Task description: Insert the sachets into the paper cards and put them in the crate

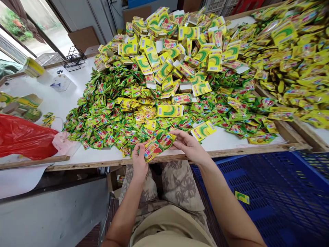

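Note:
My left hand [140, 161] is closed on a small printed carton [153, 150] with watermelon pictures, thumb on top, just above the table's front edge. My right hand [190, 147] pinches the right end of a green sachet [164, 138] with a watermelon print. That sachet meets the carton's right end; whether it is partly inside I cannot tell. Beyond both hands spreads a heap of green sachets [102, 116], with yellow sachets [125, 103] among them. A yellow-green carton [204, 130] lies flat just past my right hand.
Many small cartons [164, 65] are piled on the sachets. Larger yellow packets [290, 65] fill the right side behind a wooden strip [290, 132]. A red plastic bag [25, 137] lies at left. A blue crate [257, 185] stands low at right, with one carton [242, 197] inside.

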Demonstrator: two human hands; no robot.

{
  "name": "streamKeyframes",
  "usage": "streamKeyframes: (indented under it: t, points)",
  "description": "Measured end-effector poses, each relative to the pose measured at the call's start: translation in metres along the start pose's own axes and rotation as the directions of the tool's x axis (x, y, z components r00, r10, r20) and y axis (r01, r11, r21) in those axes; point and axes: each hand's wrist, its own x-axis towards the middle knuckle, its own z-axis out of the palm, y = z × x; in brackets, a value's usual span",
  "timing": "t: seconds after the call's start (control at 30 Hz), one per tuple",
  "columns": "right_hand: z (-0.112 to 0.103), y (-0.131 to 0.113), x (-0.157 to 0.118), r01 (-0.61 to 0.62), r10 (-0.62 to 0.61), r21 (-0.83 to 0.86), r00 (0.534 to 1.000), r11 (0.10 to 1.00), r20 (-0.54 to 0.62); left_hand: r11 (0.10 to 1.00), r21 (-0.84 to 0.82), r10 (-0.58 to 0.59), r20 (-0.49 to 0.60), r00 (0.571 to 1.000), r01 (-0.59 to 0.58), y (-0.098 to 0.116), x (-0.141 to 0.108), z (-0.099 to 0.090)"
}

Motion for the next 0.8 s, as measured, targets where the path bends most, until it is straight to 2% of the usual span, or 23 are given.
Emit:
streamKeyframes:
  t: [0.13,0.27,0.37,0.57,0.63,0.73,0.8]
  points:
    - [0.013,0.011,0.001,0.057,-0.045,0.076,0.987,0.995,-0.151,0.999,-0.023,0.026,-0.03,0.999,-0.027,-0.001,-0.001,0.001]
    - [0.019,0.012,-0.001,0.124,-0.114,0.066,0.984,0.99,-0.14,0.999,-0.026,0.04,-0.039,0.998,-0.041,-0.002,-0.001,0.0]
    - [0.021,0.01,-0.003,0.171,-0.166,0.017,0.974,0.985,-0.153,0.999,-0.015,0.028,-0.029,0.999,-0.029,-0.003,-0.001,0.0]
    - [0.034,0.016,-0.005,0.205,-0.26,-0.2,0.916,0.958,-0.305,0.999,0.004,0.034,-0.038,0.999,-0.034,-0.005,-0.003,0.0]
    - [0.032,0.017,-0.005,0.168,-0.259,-0.313,0.926,0.935,-0.275,0.999,0.001,0.046,-0.051,0.998,-0.046,-0.003,-0.003,0.0]
    - [0.021,0.01,-0.007,0.126,-0.192,-0.415,0.974,0.901,-0.121,0.997,-0.005,0.075,-0.058,0.995,-0.076,-0.002,-0.002,-0.001]
    - [0.012,0.002,-0.009,0.149,-0.181,-0.43,0.983,0.89,-0.033,0.996,0.005,0.093,-0.051,0.994,-0.093,-0.002,0.0,-0.003]
